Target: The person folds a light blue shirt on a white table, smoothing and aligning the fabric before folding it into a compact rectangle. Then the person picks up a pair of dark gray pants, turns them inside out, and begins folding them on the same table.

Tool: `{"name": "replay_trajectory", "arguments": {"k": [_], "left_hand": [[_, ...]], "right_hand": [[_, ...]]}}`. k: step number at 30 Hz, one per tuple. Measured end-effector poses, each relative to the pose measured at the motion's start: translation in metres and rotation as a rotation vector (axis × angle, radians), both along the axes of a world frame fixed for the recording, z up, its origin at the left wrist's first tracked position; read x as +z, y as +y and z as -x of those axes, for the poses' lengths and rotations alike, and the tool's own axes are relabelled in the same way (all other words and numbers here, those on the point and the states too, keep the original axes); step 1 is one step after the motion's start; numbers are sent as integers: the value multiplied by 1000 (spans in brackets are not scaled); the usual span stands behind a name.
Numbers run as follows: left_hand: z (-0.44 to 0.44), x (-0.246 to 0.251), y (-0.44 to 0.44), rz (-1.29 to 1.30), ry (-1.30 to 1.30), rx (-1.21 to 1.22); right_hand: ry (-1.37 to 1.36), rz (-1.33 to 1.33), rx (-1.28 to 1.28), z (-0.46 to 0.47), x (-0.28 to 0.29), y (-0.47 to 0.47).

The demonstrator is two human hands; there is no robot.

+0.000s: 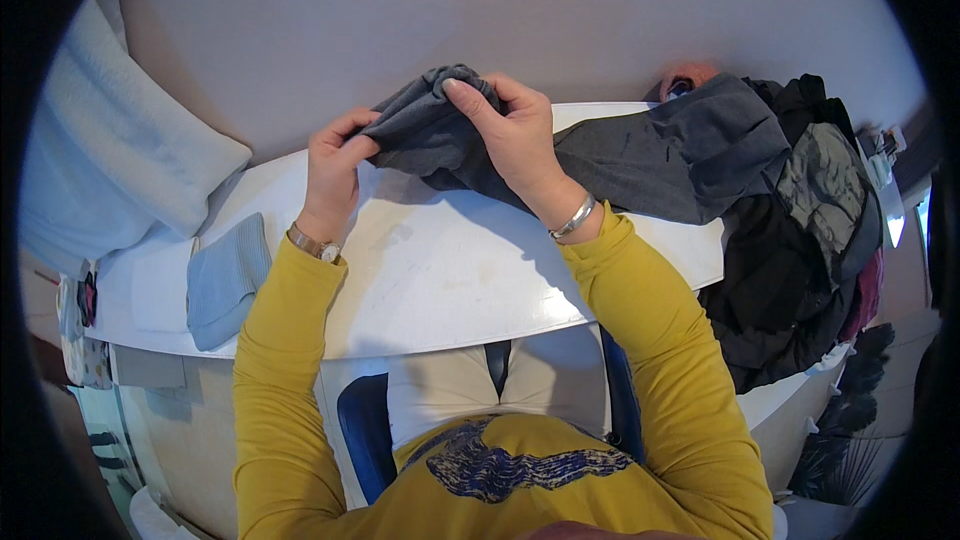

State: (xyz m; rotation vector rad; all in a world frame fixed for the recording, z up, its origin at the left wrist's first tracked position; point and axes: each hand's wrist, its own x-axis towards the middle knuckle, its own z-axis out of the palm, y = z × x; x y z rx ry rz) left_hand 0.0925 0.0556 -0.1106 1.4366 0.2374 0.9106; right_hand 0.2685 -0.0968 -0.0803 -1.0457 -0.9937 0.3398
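Note:
A dark grey cloth garment (637,157) stretches from the pile at the right across the far side of the white table (465,277). My left hand (337,165) pinches its left end between thumb and fingers. With the thumb on top, my right hand (510,124) grips a bunched, gathered part of the same garment close by. Both hands hold it raised above the table near the wall. Which part of the garment is gathered there, I cannot tell.
A folded light blue ribbed cloth (227,281) lies at the table's left. Behind it hangs a pale blanket (135,150). Black and patterned clothes (795,262) are heaped at the right, with an orange fabric item (686,76) behind. A wall (480,7) borders the far edge.

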Motion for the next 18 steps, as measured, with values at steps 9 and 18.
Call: {"name": "replay_trajectory", "arguments": {"k": [9, 18], "left_hand": [[-5, 23, -23, -893, 61, 325], [1, 23, -44, -711, 117, 279]], "right_hand": [[-455, -82, -63, 16, -4, -2], [-606, -114, 25, 25, -9, -4]]}}
